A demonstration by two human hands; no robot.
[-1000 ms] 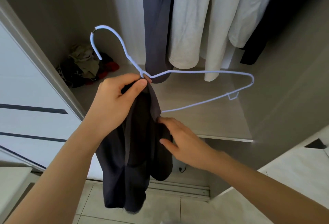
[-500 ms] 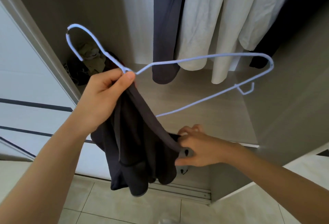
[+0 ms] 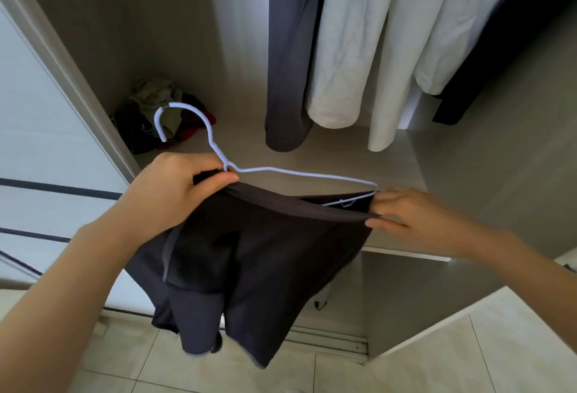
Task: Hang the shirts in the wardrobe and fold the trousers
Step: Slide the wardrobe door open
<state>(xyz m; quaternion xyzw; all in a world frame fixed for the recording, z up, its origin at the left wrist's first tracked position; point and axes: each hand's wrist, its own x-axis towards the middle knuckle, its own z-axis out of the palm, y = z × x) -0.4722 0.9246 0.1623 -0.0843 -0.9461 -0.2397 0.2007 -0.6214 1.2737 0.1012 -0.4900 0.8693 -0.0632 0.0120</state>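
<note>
Dark shirt [image 3: 265,252] now over hanger [image 3: 299,173] arm, left hand [image 3: 175,186] clenching both, right hand [image 3: 415,217] pinching shirt

Left flank: the sliding door [image 3: 46,143] closes off that side.
Back-left corner: a heap of clothes [image 3: 150,124] fills the wardrobe floor [image 3: 337,158].
Above: a grey garment [image 3: 287,80], white garments [image 3: 359,49] and a black garment [image 3: 462,93] hang close to the floor.
Open lane: bare floor between the heap and the grey garment.
Front: the dark shirt [image 3: 256,252] on its hanger [image 3: 296,172], stretched between left hand [image 3: 175,186] and right hand [image 3: 415,217], spans the opening.
</note>
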